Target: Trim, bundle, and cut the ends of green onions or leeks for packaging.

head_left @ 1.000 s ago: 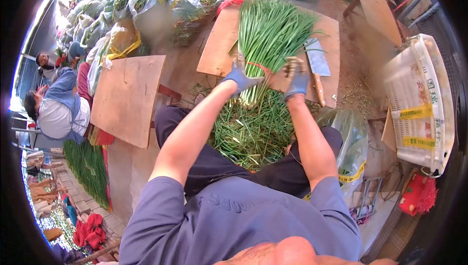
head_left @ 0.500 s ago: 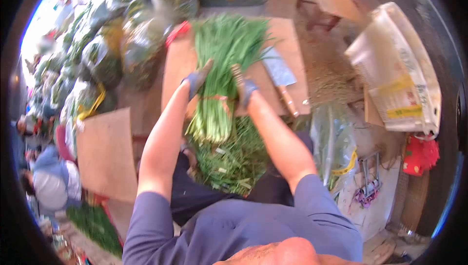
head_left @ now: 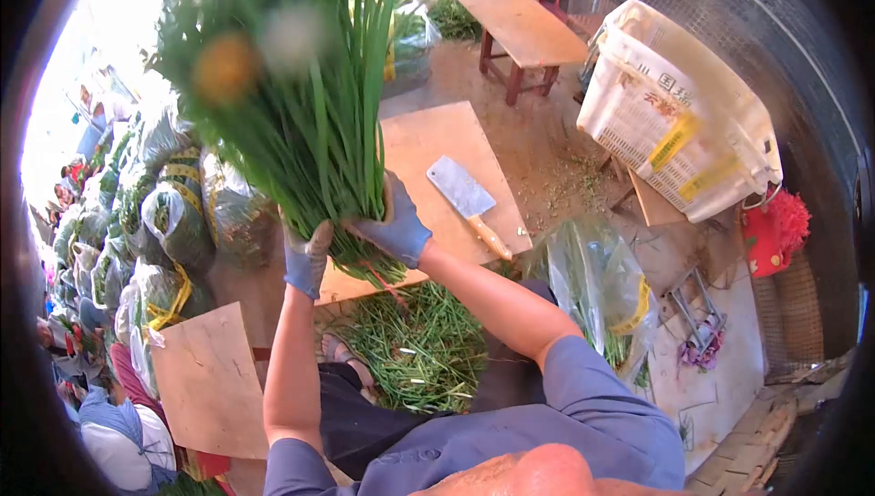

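Note:
A large bunch of garlic chives is raised in front of me, its leaves fanning up and its tied lower end tilted toward me. My left hand, in a blue-grey work glove, is closed on the bunch's lower left side. Gloved as well, my right hand grips it from the right, fingers partly hidden by leaves. Beneath and beyond the bunch is the wooden board. On it, right of my right hand, rests a cleaver with a wooden handle. A reddish tie shows near the cut stem ends.
Cut green trimmings are heaped between my legs. Stuffed plastic bags of greens line the left. At right stand a white crate and a clear plastic bag. A low wooden table is farther back, with a person beyond it.
Both hands have lifted the chives off the board and tilted them up and left, toward the camera. The cleaver stays on the board. My view has shifted, showing more at the back.

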`<state>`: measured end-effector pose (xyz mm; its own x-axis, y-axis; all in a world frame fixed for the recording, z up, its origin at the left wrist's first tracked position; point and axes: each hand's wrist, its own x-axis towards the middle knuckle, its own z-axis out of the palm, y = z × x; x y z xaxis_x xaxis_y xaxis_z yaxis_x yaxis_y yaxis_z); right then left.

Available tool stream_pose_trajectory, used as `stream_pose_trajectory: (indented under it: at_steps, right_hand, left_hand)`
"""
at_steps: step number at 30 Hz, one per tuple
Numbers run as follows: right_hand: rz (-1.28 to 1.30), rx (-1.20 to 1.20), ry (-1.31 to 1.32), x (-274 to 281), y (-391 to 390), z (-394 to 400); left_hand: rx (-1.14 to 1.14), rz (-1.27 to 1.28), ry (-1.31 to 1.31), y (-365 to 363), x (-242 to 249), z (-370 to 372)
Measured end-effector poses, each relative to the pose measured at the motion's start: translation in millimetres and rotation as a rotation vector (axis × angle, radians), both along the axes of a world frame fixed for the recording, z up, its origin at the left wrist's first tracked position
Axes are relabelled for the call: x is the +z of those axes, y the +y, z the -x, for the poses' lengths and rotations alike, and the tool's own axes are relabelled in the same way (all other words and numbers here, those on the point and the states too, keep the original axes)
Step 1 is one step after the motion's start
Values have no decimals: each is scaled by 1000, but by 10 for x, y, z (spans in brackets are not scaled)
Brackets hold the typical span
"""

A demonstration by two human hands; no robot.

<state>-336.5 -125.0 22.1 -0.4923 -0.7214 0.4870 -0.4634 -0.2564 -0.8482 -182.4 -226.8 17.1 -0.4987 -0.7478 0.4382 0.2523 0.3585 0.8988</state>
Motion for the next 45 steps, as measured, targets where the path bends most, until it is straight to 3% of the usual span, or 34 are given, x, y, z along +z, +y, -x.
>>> stream_pose_trajectory:
  at_steps: [4,7,10,11,13,15,16,17,18,20,21,22,24,25,26,28,30,31,34,36,37,39,40,41,42,44,45]
  right_hand:
    - [-199,279,-133,-275,-9,124]
    - [-222,347,-47,-40,53,103]
    - [-222,559,-590,243,7,-78]
    - [-149,564,-583,299,-54,-84]
    - [-94,523,-477,335,-70,-99]
    - [-122,432,-267,476,93,-157]
    - [-131,389,-156,525,150,-189]
    - [33,377,-193,234,46,-198]
    - [-8,384,-208,132,75,-194]
    - [-89,396,-225,11,73,-78]
    - [-135,313,36,-59,-61,-13]
    - [-65,338,-125,-7,-54,-115]
    - [100,374,-424,301,-75,-286]
    - [3,266,-156,227,-320,-178]
    - [53,286,-186,370,-277,-134]
    - [146,335,-259,810,-58,-241]
    - [184,249,-96,793,-66,-228]
    - [141,180,28,639,-129,-184]
    - [148,102,-65,276,-175,-231]
    - [1,58,-12,-261,-487,-93]
    - [41,-45,10,-93,-403,-81]
    - [109,-262,47,319,-189,-83]
    - [258,-277,-93,117,-396,77]
    - [330,-118,-522,266,-241,-23]
    - [381,28,-955,440,-90,-75]
    - [523,107,-1157,148,-136,29]
    - [333,47,-1214,-48,-37,8]
  left_hand:
    - [-24,53,26,-27,-21,-154]
    - [-45,-19,20,-112,-9,-166]
    - [-54,-158,36,-220,-20,-15]
    - [-68,-228,63,-181,44,42]
    - [-99,-329,106,-45,231,99]
    - [-119,-182,50,193,530,-2]
    - [9,-91,6,98,312,12]
    - [13,-38,16,-119,-162,47]
    - [14,15,24,-297,-477,64]
    - [-63,-15,5,-316,-213,-18]
    - [-97,-49,-18,-224,-116,-127]
    - [-65,-100,-138,-167,69,-137]
    - [180,241,-145,-529,-258,182]
    - [81,55,-32,-538,-109,249]
    - [-19,-134,77,-503,139,280]
    - [-105,-274,194,-319,521,186]
    - [-95,-156,232,-78,817,146]
    - [-28,-35,207,-101,743,131]
    - [16,-394,380,-355,-128,365]
    - [-71,-251,29,-1011,-603,340]
    - [-88,-91,-79,-950,-402,416]
    - [-90,481,-293,-534,406,792]
    - [-103,681,-412,-486,735,1026]
    - [-138,775,-661,-512,922,1198]
    - [-311,624,-860,-411,1172,1385]
    - [-279,657,-1009,-109,1444,1462]
    - [-378,690,-765,-158,1346,1430]
